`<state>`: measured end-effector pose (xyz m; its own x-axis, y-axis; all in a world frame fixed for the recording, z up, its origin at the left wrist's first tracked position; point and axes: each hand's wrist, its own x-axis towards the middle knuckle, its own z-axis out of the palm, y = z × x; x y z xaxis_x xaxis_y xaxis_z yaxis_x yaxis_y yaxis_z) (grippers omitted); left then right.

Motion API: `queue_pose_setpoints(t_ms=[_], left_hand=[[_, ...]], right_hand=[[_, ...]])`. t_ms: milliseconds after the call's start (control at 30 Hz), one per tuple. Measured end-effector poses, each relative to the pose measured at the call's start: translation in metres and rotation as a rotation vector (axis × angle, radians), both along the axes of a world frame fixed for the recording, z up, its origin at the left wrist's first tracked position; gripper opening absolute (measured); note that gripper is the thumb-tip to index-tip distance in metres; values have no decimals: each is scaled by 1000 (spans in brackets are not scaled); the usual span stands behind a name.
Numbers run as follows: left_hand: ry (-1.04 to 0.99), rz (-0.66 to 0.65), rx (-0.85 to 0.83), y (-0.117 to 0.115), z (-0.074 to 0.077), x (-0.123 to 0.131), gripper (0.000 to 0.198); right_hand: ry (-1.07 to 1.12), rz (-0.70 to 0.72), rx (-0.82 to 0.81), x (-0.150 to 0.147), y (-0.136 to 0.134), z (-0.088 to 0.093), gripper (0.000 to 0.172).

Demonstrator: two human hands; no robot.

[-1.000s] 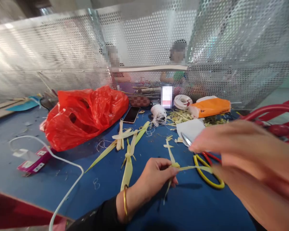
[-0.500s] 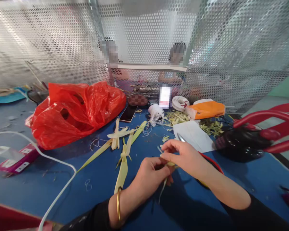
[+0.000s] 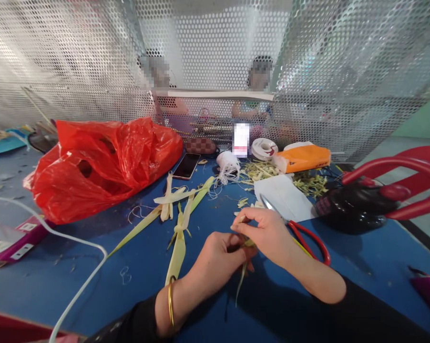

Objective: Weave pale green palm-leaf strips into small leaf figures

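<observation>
My left hand (image 3: 224,255) is closed on a small piece of pale yellow-green husk (image 3: 249,243), with a thin strip of it (image 3: 240,283) hanging below the fingers. Close above, my right hand (image 3: 263,231) pinches at the upper end of the same piece; its fingertips hide most of what they grip. To the left lie pale husk strips tied into knotted shapes (image 3: 179,233). Red-handled scissors (image 3: 310,240) rest beside my right forearm, their blades over a white paper sheet (image 3: 284,195).
A red plastic bag (image 3: 107,166), a phone (image 3: 187,166), white thread (image 3: 228,166), a ribbon spool (image 3: 264,148) and an orange packet (image 3: 302,158) line the back. A black pot with red handle (image 3: 358,202) stands right. A white cable (image 3: 82,240) crosses the left side. Two people sit behind the perforated screen.
My right hand has drawn slightly left and its fingertips have closed in nearer my left hand. The view has shifted a little, and more of the scissors shows.
</observation>
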<state>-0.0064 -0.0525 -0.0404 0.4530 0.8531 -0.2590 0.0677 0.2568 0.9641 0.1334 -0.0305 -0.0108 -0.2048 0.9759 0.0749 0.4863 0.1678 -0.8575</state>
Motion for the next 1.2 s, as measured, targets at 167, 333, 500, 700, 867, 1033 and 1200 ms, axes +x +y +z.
queue_pose_setpoints(t_ms=[167,333,500,700,867,1033,1200], left_hand=[[-74,27,-99,1,10,2,30],[-120,22,-161,1,16,1,32],[-284,207,-202,5,11,-6,33],[-447,480,-221,11,13,-12,32],[-465,560,-225,10,14,-10,32],[-484,473,-252,5,10,-3,29],[-443,442,-219,3,7,0,31]], right_hand=[[-33,-35,123,-5,-3,-4,13],[-102,54,261,-3,-2,-5,15],[-116,-159,528,6,-8,4,21],[-9,-117,414,2,-33,-2,13],[284,-74,-150,-14,-33,-20,14],[329,78,-156,-23,-32,-25,12],[219,86,8,-24,-38,-36,25]])
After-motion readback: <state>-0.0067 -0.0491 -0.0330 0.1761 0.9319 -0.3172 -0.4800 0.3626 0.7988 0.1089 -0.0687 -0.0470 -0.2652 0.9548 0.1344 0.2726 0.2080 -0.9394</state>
